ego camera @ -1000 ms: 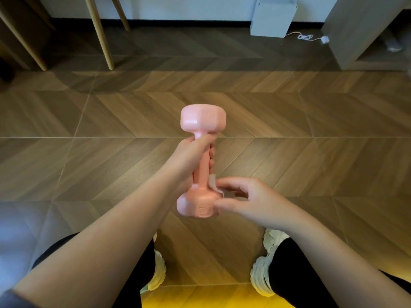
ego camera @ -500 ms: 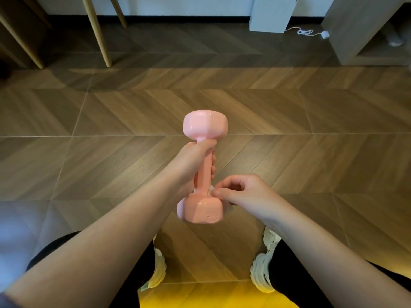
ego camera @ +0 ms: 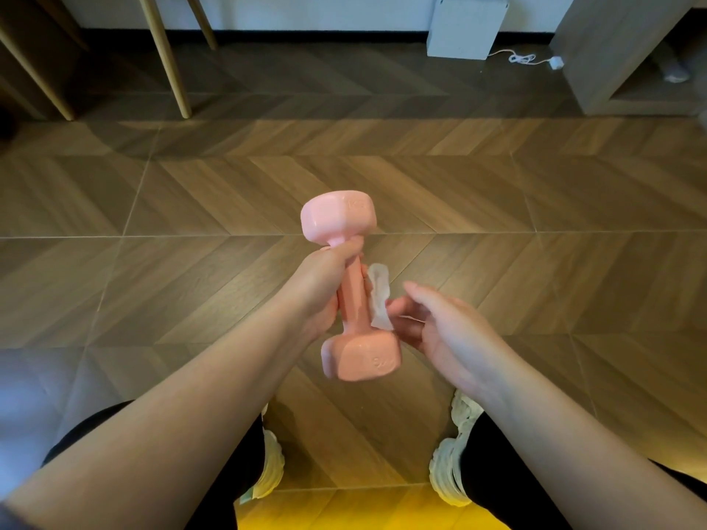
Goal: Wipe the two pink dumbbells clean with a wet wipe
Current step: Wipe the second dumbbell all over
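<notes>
I see the left hand (ego camera: 325, 285) wrapped firmly round the upper handle of one pink dumbbell (ego camera: 351, 300), which is held above the floor (ego camera: 516, 208), tilted, with one head far and the other near. The right hand (ego camera: 447, 330) is spread loosely, its fingertips touching the wet wipe (ego camera: 378, 300) just right of the handle. The wipe's contact with the handle is unclear, and the embossed marks on the heads are too blurred to read.

Home interior: chevron wood-look floor (ego camera: 497, 208), slanted wooden furniture legs (ego camera: 168, 59), white box (ego camera: 465, 26), charger cable (ego camera: 530, 59).
</notes>
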`<state>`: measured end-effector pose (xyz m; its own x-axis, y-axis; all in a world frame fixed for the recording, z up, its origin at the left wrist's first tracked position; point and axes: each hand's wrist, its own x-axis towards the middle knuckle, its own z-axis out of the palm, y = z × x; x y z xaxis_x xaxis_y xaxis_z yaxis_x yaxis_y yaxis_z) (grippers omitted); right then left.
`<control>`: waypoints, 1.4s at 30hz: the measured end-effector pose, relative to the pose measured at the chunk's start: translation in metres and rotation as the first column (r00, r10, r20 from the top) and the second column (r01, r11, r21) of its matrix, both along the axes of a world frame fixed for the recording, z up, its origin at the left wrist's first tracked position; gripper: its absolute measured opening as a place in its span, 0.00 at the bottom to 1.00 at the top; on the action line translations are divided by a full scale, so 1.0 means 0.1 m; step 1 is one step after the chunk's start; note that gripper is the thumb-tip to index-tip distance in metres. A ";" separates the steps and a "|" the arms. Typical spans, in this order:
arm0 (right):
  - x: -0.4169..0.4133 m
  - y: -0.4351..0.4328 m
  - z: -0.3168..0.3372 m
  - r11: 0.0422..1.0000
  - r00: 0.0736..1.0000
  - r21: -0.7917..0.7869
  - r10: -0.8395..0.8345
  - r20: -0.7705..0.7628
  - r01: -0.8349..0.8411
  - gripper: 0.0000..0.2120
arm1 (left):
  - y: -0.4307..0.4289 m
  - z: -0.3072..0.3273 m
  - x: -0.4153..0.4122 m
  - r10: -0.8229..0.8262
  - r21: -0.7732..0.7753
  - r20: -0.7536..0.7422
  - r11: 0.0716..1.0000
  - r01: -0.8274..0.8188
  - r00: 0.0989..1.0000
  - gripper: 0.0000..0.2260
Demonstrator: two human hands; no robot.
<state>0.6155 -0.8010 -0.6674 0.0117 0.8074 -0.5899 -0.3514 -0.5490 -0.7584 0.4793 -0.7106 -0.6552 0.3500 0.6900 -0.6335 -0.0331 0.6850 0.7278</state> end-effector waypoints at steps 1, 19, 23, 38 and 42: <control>0.01 0.01 0.00 1.000 1.000 0.008 -0.002 0.009 0.002 0.22 | 0.00 0.01 0.00 -0.001 -0.009 0.003 1.000 0.001 1.000 0.10; -0.13 0.04 -0.10 0.997 0.997 -0.032 -0.064 0.041 0.065 0.03 | -0.08 0.01 -0.01 -0.165 0.000 -0.158 0.986 0.167 0.974 0.23; -0.04 0.20 0.04 0.970 0.968 0.041 -0.234 -0.088 0.238 0.11 | -0.15 -0.01 -0.10 -0.233 -0.094 -0.032 0.969 0.229 0.972 0.27; 0.36 0.37 0.45 0.797 0.819 0.220 -0.500 -0.280 0.562 0.08 | -0.21 0.10 -0.01 -0.194 0.095 0.111 0.978 0.184 0.975 0.39; 0.34 0.35 0.45 0.801 0.789 0.119 -0.533 -0.307 0.587 0.17 | -0.21 0.05 -0.01 -0.223 0.237 0.025 0.948 0.211 0.974 0.37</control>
